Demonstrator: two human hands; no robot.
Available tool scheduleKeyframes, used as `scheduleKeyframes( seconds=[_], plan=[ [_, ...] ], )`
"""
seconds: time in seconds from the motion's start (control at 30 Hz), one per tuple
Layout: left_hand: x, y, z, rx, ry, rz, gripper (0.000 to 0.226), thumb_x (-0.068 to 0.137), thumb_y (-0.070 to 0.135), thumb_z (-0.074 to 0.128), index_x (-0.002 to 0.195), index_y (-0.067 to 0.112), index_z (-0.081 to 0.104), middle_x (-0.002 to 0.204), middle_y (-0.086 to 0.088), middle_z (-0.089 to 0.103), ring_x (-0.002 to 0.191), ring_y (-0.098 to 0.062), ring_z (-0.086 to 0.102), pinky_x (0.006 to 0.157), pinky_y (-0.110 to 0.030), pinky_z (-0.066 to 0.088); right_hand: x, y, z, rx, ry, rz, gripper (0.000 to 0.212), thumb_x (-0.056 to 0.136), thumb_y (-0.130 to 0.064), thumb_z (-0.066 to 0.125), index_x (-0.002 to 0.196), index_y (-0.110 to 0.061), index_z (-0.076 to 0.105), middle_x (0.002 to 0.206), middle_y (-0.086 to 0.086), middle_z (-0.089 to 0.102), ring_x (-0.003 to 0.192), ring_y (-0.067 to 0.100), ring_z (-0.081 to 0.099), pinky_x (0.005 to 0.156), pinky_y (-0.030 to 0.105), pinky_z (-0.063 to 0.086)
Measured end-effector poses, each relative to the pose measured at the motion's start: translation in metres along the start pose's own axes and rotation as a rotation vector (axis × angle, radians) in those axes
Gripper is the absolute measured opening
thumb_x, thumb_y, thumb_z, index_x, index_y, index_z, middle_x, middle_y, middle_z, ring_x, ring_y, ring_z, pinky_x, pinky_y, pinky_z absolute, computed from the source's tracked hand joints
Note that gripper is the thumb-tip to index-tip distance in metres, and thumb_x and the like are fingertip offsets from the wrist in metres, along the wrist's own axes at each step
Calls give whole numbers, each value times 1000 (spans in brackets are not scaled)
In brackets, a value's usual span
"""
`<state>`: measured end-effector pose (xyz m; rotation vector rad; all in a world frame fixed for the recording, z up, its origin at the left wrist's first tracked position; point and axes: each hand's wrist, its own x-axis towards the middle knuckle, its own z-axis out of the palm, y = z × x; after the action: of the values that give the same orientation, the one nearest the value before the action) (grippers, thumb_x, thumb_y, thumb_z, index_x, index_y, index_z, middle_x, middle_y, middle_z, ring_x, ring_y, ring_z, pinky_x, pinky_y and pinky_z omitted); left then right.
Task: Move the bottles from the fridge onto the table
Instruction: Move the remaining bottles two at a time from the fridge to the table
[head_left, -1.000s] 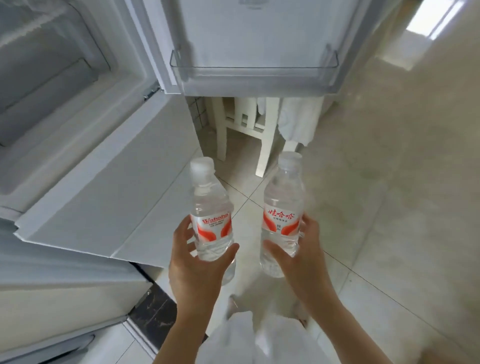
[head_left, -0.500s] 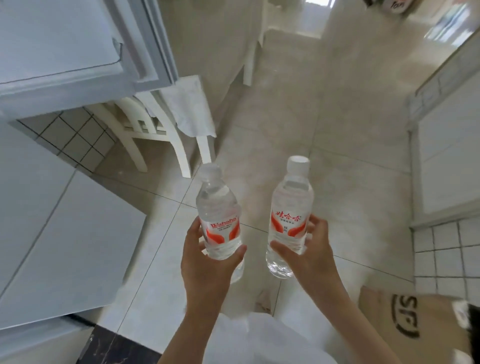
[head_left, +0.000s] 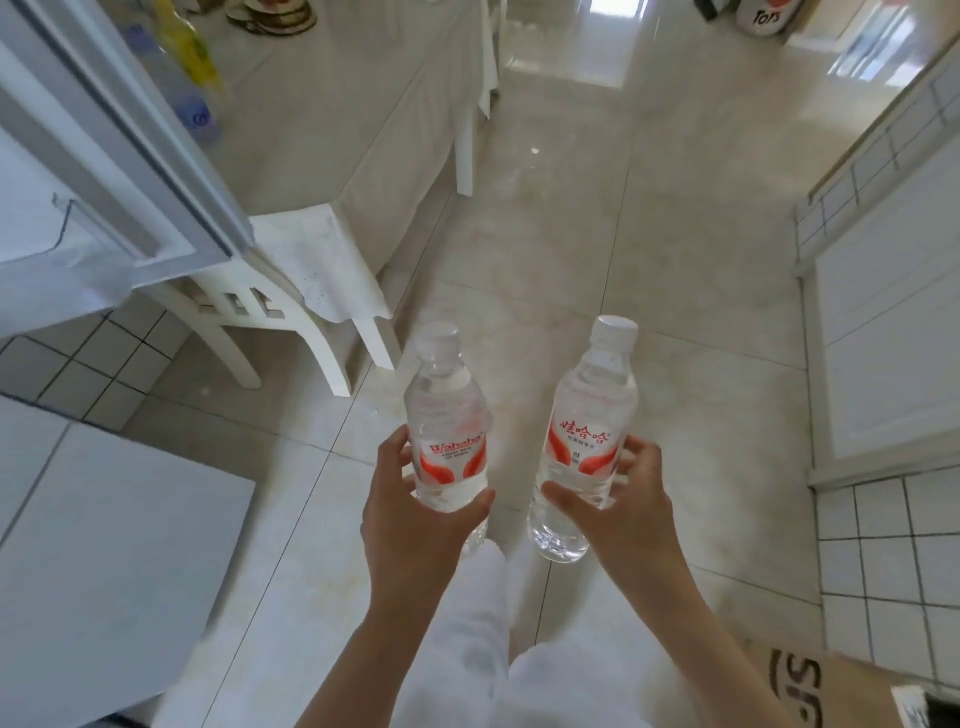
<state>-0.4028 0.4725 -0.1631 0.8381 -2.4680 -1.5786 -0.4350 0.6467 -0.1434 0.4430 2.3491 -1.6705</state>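
So right now both hands are loaded: the left hand (head_left: 415, 525) has its fingers and thumb wrapped round the lower half of the left bottle (head_left: 447, 426), and the right hand (head_left: 623, 514) is curled the same way round the right bottle (head_left: 587, 441). Both are clear water bottles with red-and-white labels and caps on, both roughly upright, caps leaning a touch away from the person, with a clear gap between the two so they're not knocking together. They're held out over the tiled floor (head_left: 649, 270), nowhere near a surface yet. The thing that matters for the next bit is the bench (head_left: 332, 135), the one with the pale cloth over it: it sits ahead and off to the left of the bottles, well apart from them, past the white chair (head_left: 270, 312) that's tucked against its near corner. I'd guess the left hand gets there first, since it's on the bench's side, and the right bottle has to cross over a bit more. The open fridge door (head_left: 119, 156) hangs in on the left too, nearer than the bench, so I'd swing wide of its edge. There's already some stuff on the far part of the bench, a yellow packet and some dishes I think, too blurry to say more. The bottles are upright as they are, so they'd only need lowering straight onto their bases.
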Motion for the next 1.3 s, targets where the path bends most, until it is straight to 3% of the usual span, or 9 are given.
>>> scheduleKeyframes(
  seconds=[0.13, 0.27, 0.53, 0.7, 0.9, 1.1, 1.23, 1.3],
  plan=[
    [59, 23, 21, 51, 6, 46, 85, 53, 34, 93, 115, 47, 37, 102, 29, 54, 95, -8, 63, 86, -34, 54, 63, -28, 7, -22, -10, -33, 74, 65, -17, 87, 116, -28, 34, 95, -19, 54, 83, -5, 60, 60, 8, 47],
    [133, 53, 38, 71, 15, 80, 87, 54, 35, 92, 124, 35, 40, 110, 18, 59, 98, -10, 64, 88, -35, 54, 135, -69, 18, -47, -26, -60, 73, 66, -20, 86, 119, -25, 36, 103, -11, 56, 90, 8, 63, 66, 11, 47],
    [262, 108, 58, 82, 58, 100, 87, 55, 34, 92, 126, 25, 42, 110, 13, 60, 95, -7, 58, 84, -25, 48, 262, -136, 42, -18, -38, -72, 74, 65, -18, 86, 117, -29, 35, 99, -20, 54, 86, -1, 61, 70, 14, 49],
    [327, 133, 77, 48, 95, 7, 87, 53, 30, 93, 121, 31, 40, 108, 12, 64, 97, -14, 64, 86, -35, 54, 335, -167, 49, -37, -79, -90, 74, 64, -16, 87, 117, -29, 37, 99, -20, 57, 86, -1, 63, 74, 21, 52],
    [407, 162, 109, -44, 176, -102, 85, 53, 27, 93, 114, 41, 36, 108, 15, 64, 96, -11, 65, 86, -37, 55, 436, -210, 58, -127, -205, -166, 75, 64, -18, 87, 119, -26, 37, 100, -19, 56, 95, 10, 65, 84, 34, 56],
    [487, 194, 137, -102, 268, -171, 83, 51, 23, 94, 110, 38, 36, 99, 18, 61, 90, -6, 64, 72, -20, 49, 534, -265, 72, -222, -354, -271, 77, 62, -21, 88, 119, -27, 37, 106, -12, 55, 97, 14, 63, 85, 31, 55],
    [533, 210, 141, -147, 359, -201, 82, 52, 20, 94, 111, 32, 40, 95, 23, 59, 85, 4, 60, 65, -10, 44, 593, -300, 98, -267, -443, -328, 74, 62, -21, 88, 115, -28, 37, 96, -20, 52, 92, 12, 61, 74, 20, 49],
    [551, 217, 137, -141, 399, -203, 81, 52, 20, 94, 112, 30, 40, 95, 23, 57, 83, 4, 59, 65, -7, 42, 618, -312, 113, -281, -464, -339, 76, 60, -20, 89, 114, -30, 37, 97, -19, 52, 94, 13, 61, 77, 26, 51]
  ],
)
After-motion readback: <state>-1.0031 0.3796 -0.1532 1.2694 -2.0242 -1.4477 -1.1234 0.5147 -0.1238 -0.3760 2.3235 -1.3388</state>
